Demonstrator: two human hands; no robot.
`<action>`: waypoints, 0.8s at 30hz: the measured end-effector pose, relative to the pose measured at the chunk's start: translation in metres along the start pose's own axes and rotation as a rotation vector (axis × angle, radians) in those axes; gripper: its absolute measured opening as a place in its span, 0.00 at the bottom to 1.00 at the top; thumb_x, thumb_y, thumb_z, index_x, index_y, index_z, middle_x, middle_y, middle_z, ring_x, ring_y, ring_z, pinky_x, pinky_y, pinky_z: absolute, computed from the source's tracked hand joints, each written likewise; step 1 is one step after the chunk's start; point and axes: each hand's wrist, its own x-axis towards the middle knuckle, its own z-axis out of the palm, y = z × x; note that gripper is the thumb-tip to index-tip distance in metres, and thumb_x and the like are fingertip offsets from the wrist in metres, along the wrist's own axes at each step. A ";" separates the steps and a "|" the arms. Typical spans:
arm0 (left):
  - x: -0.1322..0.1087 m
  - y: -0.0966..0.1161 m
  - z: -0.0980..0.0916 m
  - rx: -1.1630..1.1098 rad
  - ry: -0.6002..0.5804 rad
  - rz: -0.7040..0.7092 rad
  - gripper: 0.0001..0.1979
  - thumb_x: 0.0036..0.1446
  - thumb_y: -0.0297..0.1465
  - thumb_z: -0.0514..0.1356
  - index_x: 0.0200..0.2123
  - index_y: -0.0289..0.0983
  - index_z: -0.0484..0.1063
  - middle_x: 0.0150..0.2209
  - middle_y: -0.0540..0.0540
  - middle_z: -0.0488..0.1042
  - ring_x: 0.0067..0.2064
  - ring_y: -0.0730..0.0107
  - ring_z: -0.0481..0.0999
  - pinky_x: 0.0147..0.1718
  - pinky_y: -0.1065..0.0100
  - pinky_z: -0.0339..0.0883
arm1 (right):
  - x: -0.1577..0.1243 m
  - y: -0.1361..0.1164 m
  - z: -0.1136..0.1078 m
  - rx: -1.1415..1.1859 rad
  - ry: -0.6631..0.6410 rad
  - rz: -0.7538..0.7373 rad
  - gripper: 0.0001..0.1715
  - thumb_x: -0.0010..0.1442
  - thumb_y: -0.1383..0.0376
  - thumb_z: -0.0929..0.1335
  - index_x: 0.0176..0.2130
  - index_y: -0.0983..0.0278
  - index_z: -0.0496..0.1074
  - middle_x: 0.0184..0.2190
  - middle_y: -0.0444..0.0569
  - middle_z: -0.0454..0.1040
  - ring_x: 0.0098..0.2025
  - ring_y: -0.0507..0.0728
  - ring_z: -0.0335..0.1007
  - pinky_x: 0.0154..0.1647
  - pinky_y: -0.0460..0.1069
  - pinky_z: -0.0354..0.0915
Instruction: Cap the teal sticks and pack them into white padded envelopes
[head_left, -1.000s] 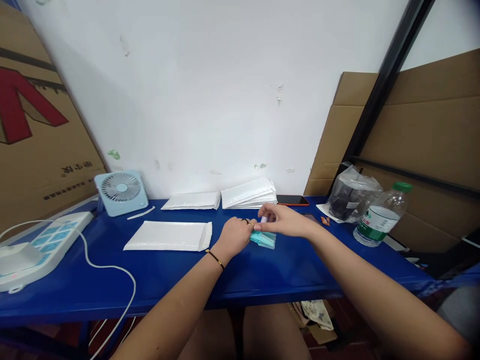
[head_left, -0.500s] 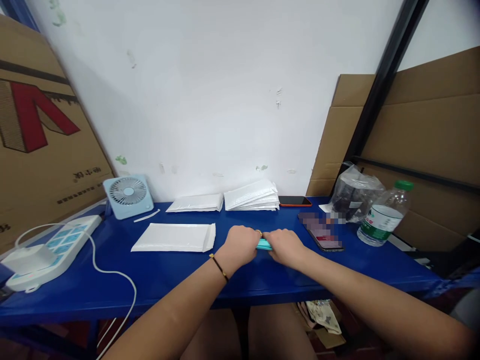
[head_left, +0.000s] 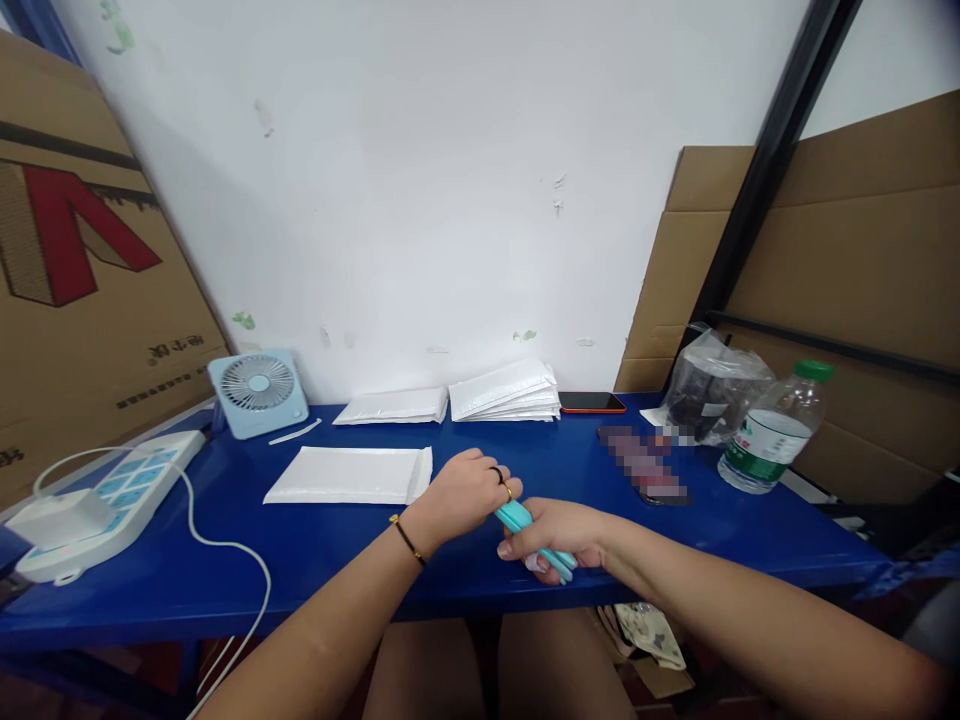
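Note:
Both my hands hold a bundle of slim teal sticks point(head_left: 519, 519), like pens, just above the front edge of the blue table point(head_left: 322, 545). My left hand point(head_left: 459, 492) is closed round the upper end, with rings on its fingers and a thin bracelet at the wrist. My right hand point(head_left: 556, 528) wraps round the lower end; something small and pale shows under its fingers. A flat white padded envelope point(head_left: 351, 475) lies on the table to the left of my hands.
At the back lie more white envelopes, a low pile point(head_left: 391, 405) and a taller stack point(head_left: 505, 392), and a red-edged phone point(head_left: 592, 402). A second phone point(head_left: 643, 464), a plastic bag point(head_left: 711, 388) and a water bottle point(head_left: 772, 428) stand right. A small fan point(head_left: 257, 390) and a power strip point(head_left: 97, 501) sit left.
My hands have lifted the teal bundle off the table and drawn it toward me, to the front edge. A second ago my right hand was pinching a small white piece above it.

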 end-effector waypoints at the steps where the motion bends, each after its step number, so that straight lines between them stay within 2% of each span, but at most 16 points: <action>1: -0.007 -0.007 -0.005 -0.050 -0.025 -0.079 0.18 0.52 0.34 0.58 0.48 0.41 0.64 0.42 0.44 0.72 0.45 0.64 0.69 0.44 0.62 0.56 | -0.001 0.000 -0.001 -0.083 0.073 -0.024 0.17 0.45 0.60 0.71 0.22 0.66 0.60 0.12 0.37 0.62 0.12 0.46 0.57 0.12 0.41 0.55; 3: -0.027 -0.029 -0.012 -0.130 -0.110 -0.283 0.49 0.36 0.44 0.66 0.60 0.42 0.47 0.59 0.38 0.57 0.59 0.51 0.55 0.54 0.52 0.48 | -0.005 -0.001 -0.007 -0.237 0.161 -0.058 0.17 0.46 0.59 0.71 0.21 0.66 0.61 0.12 0.38 0.63 0.13 0.46 0.58 0.12 0.41 0.55; 4: -0.040 -0.044 -0.013 -0.154 -0.214 -0.389 0.60 0.29 0.45 0.67 0.63 0.42 0.38 0.62 0.35 0.48 0.62 0.45 0.48 0.55 0.47 0.44 | -0.007 -0.003 -0.012 -0.297 0.182 -0.069 0.17 0.46 0.59 0.70 0.21 0.66 0.62 0.13 0.39 0.63 0.14 0.46 0.59 0.13 0.41 0.56; 5: -0.054 -0.059 -0.013 -0.163 -0.340 -0.511 0.66 0.24 0.45 0.69 0.63 0.41 0.33 0.64 0.34 0.41 0.63 0.40 0.41 0.55 0.42 0.40 | -0.010 -0.004 -0.016 -0.345 0.192 -0.076 0.17 0.47 0.58 0.70 0.21 0.66 0.62 0.13 0.39 0.64 0.14 0.47 0.60 0.14 0.41 0.57; 7: -0.080 -0.091 -0.008 -0.143 -0.616 -0.752 0.69 0.20 0.39 0.69 0.64 0.40 0.31 0.64 0.31 0.35 0.63 0.33 0.33 0.52 0.34 0.36 | -0.015 -0.007 -0.024 -0.418 0.210 -0.091 0.17 0.47 0.58 0.70 0.21 0.66 0.62 0.14 0.40 0.64 0.16 0.47 0.61 0.16 0.41 0.58; 8: -0.090 -0.104 -0.004 -0.138 -0.722 -0.819 0.68 0.21 0.36 0.68 0.64 0.40 0.30 0.64 0.32 0.35 0.63 0.33 0.31 0.51 0.33 0.35 | -0.017 -0.008 -0.027 -0.451 0.218 -0.100 0.16 0.46 0.59 0.70 0.21 0.66 0.61 0.14 0.40 0.65 0.16 0.47 0.61 0.17 0.41 0.59; 11: -0.106 -0.130 0.007 -0.162 -0.858 -0.783 0.62 0.26 0.28 0.64 0.64 0.42 0.32 0.63 0.33 0.44 0.63 0.38 0.35 0.52 0.33 0.34 | -0.017 -0.013 -0.035 -0.563 0.244 -0.124 0.16 0.44 0.61 0.71 0.21 0.65 0.60 0.14 0.39 0.64 0.17 0.47 0.61 0.18 0.42 0.59; 13: -0.105 -0.134 0.012 -0.118 -0.822 -0.720 0.58 0.26 0.25 0.62 0.63 0.41 0.39 0.61 0.33 0.53 0.63 0.41 0.44 0.53 0.34 0.33 | -0.015 -0.018 -0.039 -0.662 0.263 -0.119 0.15 0.43 0.62 0.71 0.23 0.65 0.60 0.16 0.39 0.64 0.18 0.48 0.62 0.18 0.42 0.59; 17: -0.089 -0.123 0.015 -0.100 -0.567 -0.564 0.42 0.31 0.26 0.59 0.56 0.42 0.57 0.50 0.37 0.66 0.54 0.51 0.62 0.55 0.42 0.35 | -0.008 -0.032 -0.043 -0.922 0.366 -0.121 0.10 0.46 0.63 0.69 0.30 0.64 0.65 0.23 0.44 0.70 0.21 0.50 0.66 0.19 0.42 0.58; 20: -0.074 -0.106 0.014 -0.173 -0.394 -0.487 0.33 0.33 0.27 0.58 0.50 0.42 0.63 0.44 0.43 0.69 0.49 0.55 0.66 0.56 0.48 0.41 | -0.002 -0.040 -0.043 -1.196 0.514 -0.128 0.09 0.46 0.64 0.68 0.32 0.63 0.68 0.29 0.47 0.73 0.27 0.54 0.70 0.23 0.44 0.59; 24: -0.051 -0.086 0.011 -0.305 -0.224 -0.409 0.30 0.35 0.26 0.57 0.48 0.39 0.63 0.43 0.44 0.69 0.46 0.58 0.68 0.49 0.60 0.55 | 0.004 -0.046 -0.039 -1.489 0.686 -0.017 0.13 0.46 0.70 0.67 0.36 0.62 0.71 0.33 0.51 0.74 0.35 0.61 0.72 0.29 0.49 0.62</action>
